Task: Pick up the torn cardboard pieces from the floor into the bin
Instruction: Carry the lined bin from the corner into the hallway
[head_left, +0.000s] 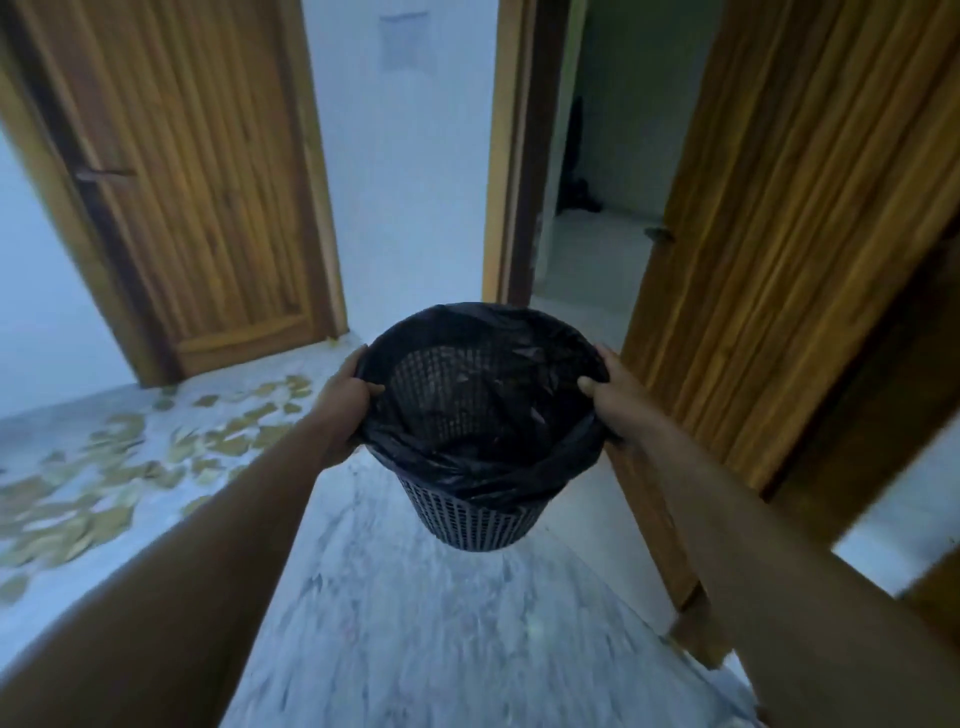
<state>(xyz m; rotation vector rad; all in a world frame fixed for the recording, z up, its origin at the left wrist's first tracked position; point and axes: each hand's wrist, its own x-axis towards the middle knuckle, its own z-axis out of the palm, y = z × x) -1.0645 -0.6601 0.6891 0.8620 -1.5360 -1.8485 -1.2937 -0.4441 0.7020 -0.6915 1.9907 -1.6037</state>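
A dark mesh bin (470, 519) lined with a black plastic bag hangs in the air in front of me, tilted so its mouth faces me. My left hand (343, 405) grips its left rim and my right hand (615, 400) grips its right rim. Inside I see only the bag and the mesh wall. Several torn brown cardboard pieces (104, 483) lie scattered over the marble floor to the left, from the left edge of view up to the closed door.
A closed wooden door (171, 182) stands at the back left. An open wooden door (779, 234) leans in on the right, close to the bin, beside a doorway (597, 208) into another room. White wall (405, 182) lies between them. Marble floor (415, 623) stretches below the bin.
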